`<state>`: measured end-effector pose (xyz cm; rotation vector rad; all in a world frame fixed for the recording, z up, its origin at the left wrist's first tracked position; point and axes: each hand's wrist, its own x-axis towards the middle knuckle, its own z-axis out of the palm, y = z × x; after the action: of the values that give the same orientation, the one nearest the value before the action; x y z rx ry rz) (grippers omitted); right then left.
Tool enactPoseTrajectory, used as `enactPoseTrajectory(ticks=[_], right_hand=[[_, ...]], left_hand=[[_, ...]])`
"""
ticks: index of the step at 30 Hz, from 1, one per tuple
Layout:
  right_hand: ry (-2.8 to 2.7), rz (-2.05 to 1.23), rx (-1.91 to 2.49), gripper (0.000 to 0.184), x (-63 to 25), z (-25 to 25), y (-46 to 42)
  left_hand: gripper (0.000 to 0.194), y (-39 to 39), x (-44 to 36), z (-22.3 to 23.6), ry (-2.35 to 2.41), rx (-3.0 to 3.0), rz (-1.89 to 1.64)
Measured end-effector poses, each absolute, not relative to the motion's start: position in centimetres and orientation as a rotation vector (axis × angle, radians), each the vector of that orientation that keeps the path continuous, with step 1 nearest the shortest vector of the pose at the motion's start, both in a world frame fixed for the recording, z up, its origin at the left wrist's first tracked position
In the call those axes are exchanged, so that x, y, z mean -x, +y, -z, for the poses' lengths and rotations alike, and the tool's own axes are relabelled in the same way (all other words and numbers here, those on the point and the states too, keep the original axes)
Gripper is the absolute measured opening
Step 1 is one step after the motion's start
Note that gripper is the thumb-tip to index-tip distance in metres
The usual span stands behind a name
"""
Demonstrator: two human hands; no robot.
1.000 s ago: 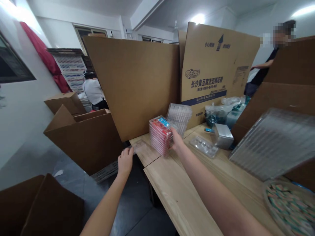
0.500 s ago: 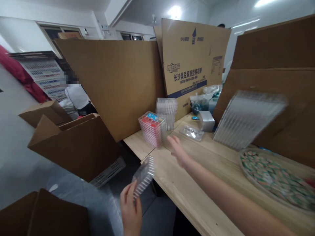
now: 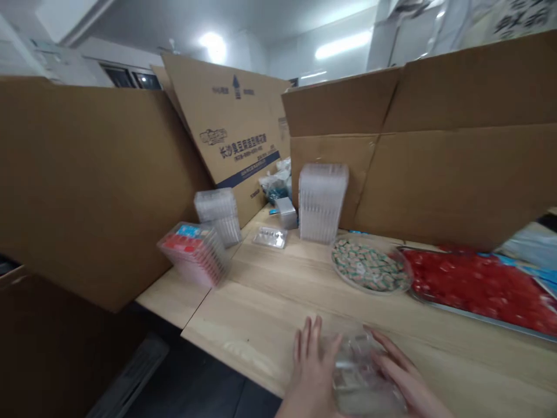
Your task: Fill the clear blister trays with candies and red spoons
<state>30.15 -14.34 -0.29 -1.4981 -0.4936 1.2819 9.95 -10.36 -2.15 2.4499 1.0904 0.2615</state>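
At the table's near side lies a clear plastic tray (image 3: 363,371), blurred by motion, between my two hands. My left hand (image 3: 311,368) is at its left edge, fingers stretched out and apart, thumb close against the plastic. Along the right edge, my right hand (image 3: 398,368) grips the tray with bent fingers. Beyond my hands stands a round dish (image 3: 369,264) full of small wrapped pieces with green and pale markings. A tall stack of clear trays (image 3: 322,203) rises behind that dish.
Left on the table are a stack of red-filled clear packs (image 3: 191,252) and another clear tray stack (image 3: 220,215). A single clear tray (image 3: 270,237) lies near a silvery box (image 3: 286,213). Red wrapped pieces (image 3: 478,284) fill a metal tray at right. Cardboard boxes (image 3: 456,180) line the back.
The view has swung right. The tray that my left hand held off the table's edge is now over the tabletop between both hands. My right hand has drawn back to it.
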Motion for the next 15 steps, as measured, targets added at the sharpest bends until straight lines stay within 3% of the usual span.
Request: enactPoseTrajectory(ticks=[5, 11, 15], right_hand=[[-0.323, -1.161, 1.405, 0.053, -30.6, 2.2, -14.5], [-0.299, -1.322, 1.292, 0.065, -29.8, 2.9, -13.6], [-0.314, -1.187, 1.314, 0.071, -30.2, 4.1, -15.4]], left_hand=[[0.08, -6.6, -13.4, 2.7, 0.868, -2.532, -0.064], [0.104, -5.1, -12.0, 1.9, 0.931, -2.545, -0.021], [0.109, -6.5, -12.4, 0.4, 1.062, -2.498, -0.181]])
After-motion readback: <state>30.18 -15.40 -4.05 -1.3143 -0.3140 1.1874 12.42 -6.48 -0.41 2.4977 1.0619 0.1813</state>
